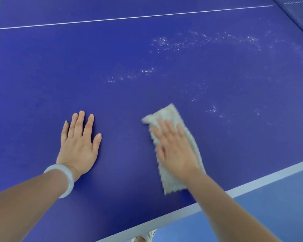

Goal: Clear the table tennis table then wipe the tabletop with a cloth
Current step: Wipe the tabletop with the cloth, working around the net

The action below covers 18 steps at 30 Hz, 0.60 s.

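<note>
The blue table tennis tabletop [122, 55] fills most of the view. My right hand [173, 147] lies flat with straight fingers on a folded pale cloth [168, 112], pressing it onto the tabletop near the front edge; hand and cloth look motion-blurred. My left hand [79, 142] rests flat on the bare tabletop to the left of the cloth, fingers straight, with a pale bangle [66, 179] on the wrist. White speckled streaks [164, 42] spread over the tabletop beyond and to the right of the cloth.
A white centre line [129, 18] crosses the far tabletop. A white edge band [252, 182] marks the front edge, with light blue floor [278, 206] below it. A dark net [297, 9] shows at the top right corner. A shoe [150, 234] peeks under the edge.
</note>
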Tool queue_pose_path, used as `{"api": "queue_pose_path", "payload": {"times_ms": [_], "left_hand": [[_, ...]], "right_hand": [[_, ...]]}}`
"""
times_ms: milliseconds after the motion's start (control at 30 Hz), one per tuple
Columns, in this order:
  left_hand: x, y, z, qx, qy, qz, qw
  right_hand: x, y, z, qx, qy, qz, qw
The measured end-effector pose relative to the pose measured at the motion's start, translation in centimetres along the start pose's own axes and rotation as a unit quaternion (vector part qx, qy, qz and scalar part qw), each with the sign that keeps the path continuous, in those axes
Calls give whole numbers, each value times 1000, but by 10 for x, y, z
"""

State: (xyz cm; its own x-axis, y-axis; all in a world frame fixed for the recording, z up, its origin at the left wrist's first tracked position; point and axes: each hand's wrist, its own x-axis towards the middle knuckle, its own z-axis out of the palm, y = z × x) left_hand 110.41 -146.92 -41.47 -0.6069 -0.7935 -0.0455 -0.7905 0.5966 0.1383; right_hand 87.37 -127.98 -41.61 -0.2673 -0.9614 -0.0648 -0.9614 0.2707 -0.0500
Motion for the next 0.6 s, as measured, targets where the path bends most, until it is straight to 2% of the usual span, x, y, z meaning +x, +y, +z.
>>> {"api": "queue_pose_path", "payload": {"times_ms": [33,100,133,167,200,267,333,400,467,500,533,600], "left_hand": [[0,1,0,-1,0,-1,1000],[0,1,0,-3,1,-3,1000],[0,1,0,0,0,-5,1000],[0,1,0,3,-1,-7,1000],[0,0,0,5,-3,-8,1000],[-1,0,0,3,-6,-8,1000],[-1,0,0,6,-8,-9,1000],[-1,-1,0,9,-9,-10,1000],[0,-1,0,6,-9,-11,1000],[0,-1,0,4,-8,-11,1000],[1,0,0,3,-7,-10,1000],[1,1,0,4,-7,-9,1000]], "right_hand": [[13,18,-3,6,2,76,997],[26,32,-7,57,10,253,966],[28,22,-7,83,22,310,947],[26,1,-4,93,37,319,942],[21,-27,0,93,49,277,955],[5,-83,8,100,46,114,987],[-6,-110,10,93,16,-5,995],[-2,-91,3,88,5,-66,994],[4,-49,1,30,5,-80,996],[8,-23,0,3,6,-38,999],[13,4,-1,-4,7,49,999],[16,37,-6,55,17,245,968]]}}
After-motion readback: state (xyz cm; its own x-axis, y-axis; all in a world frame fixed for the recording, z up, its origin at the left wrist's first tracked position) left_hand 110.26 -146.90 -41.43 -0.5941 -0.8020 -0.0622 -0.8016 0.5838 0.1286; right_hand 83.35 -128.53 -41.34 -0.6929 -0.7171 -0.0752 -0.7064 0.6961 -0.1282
